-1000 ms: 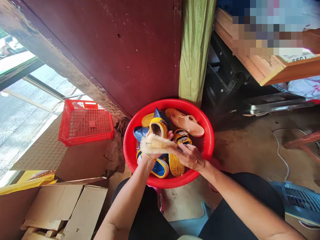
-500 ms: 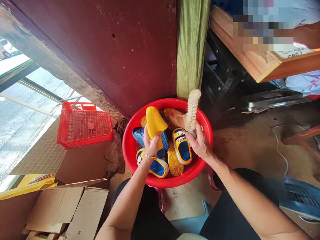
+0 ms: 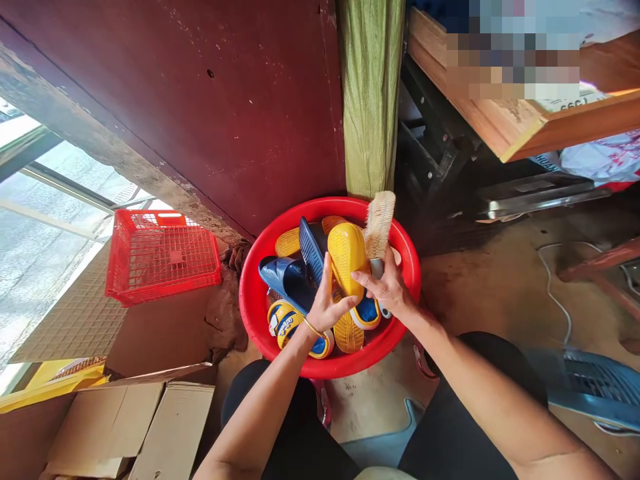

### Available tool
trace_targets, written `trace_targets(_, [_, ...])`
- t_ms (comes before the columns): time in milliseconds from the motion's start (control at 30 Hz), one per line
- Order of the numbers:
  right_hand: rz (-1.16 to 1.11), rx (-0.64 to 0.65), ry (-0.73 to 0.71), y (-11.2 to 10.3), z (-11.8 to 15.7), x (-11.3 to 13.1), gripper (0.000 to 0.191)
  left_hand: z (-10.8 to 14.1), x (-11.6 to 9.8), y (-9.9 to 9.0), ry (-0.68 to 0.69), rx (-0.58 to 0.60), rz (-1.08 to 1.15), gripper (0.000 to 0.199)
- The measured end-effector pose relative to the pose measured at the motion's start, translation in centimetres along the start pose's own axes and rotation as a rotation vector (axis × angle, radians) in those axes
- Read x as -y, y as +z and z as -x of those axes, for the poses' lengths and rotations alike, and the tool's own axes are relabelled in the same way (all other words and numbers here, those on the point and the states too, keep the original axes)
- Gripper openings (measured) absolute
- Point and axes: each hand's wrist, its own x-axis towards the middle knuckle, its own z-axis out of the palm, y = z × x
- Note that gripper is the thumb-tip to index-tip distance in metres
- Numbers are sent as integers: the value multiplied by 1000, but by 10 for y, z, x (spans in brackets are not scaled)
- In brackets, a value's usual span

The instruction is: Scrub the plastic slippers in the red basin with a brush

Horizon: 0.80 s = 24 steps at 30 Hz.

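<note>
My left hand (image 3: 325,303), with a bracelet at the wrist, holds the lower left side of a yellow slipper (image 3: 346,250), its thumb spread from the fingers. The slipper's sole faces up. My right hand (image 3: 390,283) is closed around the grey handle of a scrubbing brush (image 3: 379,223) with pale bristles, which stands upright beside the slipper. Its thumb or a finger also touches the slipper's right edge. Below lies a red basin (image 3: 246,293) of footwear: dark blue slippers (image 3: 285,279), a yellow-and-blue slipper (image 3: 287,323) with a cartoon strap, and a yellow sole (image 3: 349,333).
A red plastic crate (image 3: 165,260) stands at the left, above cardboard boxes (image 3: 115,420). Behind the basin are a maroon panel (image 3: 175,100) and a green curtain (image 3: 370,100). A wooden table (image 3: 525,133) juts in at the upper right. A cable (image 3: 550,287) lies on the floor.
The yellow slipper has moved right and turned sole up, close to the brush. My right hand now touches it too. A dark blue slipper's strap side shows more clearly. The view has shifted slightly.
</note>
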Motion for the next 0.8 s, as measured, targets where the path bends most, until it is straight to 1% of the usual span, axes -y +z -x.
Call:
trace_targets(67, [-81, -10, 33, -8, -4, 0, 87, 1, 3, -1, 116, 148, -113, 95])
trace_targets(100, [-101, -23, 44, -13, -6, 0, 81, -1, 4, -2, 183, 193, -204, 89])
trace_targets(167, [-89, -84, 60, -23, -11, -2, 68, -9, 7, -8, 303, 211, -442, 77])
trace_targets(200, [-51, -131, 61, -28, -14, -3, 63, -15, 9, -12, 349, 186, -570, 74])
trace_targets(233, [7, -189, 51, -33, -18, -5, 60, -21, 13, -18, 378, 132, -684, 72])
trace_targets(267, [80, -245, 32, -38, -23, -8, 59, -27, 17, -24, 381, 53, -772, 72])
trace_targets(300, [160, -296, 10, -41, -28, -11, 59, -33, 23, -31, 360, -44, -824, 75])
trace_targets(333, [240, -336, -8, -45, -34, -15, 58, -38, 30, -37, 312, -142, -842, 79])
trace_targets(367, [313, -363, -19, -47, -40, -19, 58, -42, 38, -42, 244, -211, -841, 86])
trace_targets(400, [380, -379, -22, -48, -45, -23, 58, -45, 46, -47, 166, -249, -825, 93])
trace_targets(467, [503, -375, -14, -47, -53, -30, 59, -48, 60, -52, 30, -285, -777, 102])
trace_targets(500, [555, -353, -14, -46, -55, -34, 60, -49, 65, -53, -16, -299, -750, 101])
trace_targets(533, [599, -316, -13, -44, -55, -37, 60, -50, 68, -54, -49, -319, -716, 97])
trace_targets(567, [634, -270, -9, -41, -53, -41, 60, -50, 68, -54, -75, -349, -670, 88])
trace_targets(633, [676, -178, 5, -38, -49, -47, 57, -51, 62, -56, -136, -438, -506, 63])
trace_targets(700, [698, -120, 8, -37, -45, -53, 55, -50, 50, -61, -215, -528, -248, 42])
trace_targets(733, [710, -110, -3, -38, -44, -54, 54, -49, 42, -63, -248, -548, -111, 36])
trace_targets(800, [752, -126, -46, -39, -44, -54, 54, -41, 27, -67, -294, -520, 114, 34])
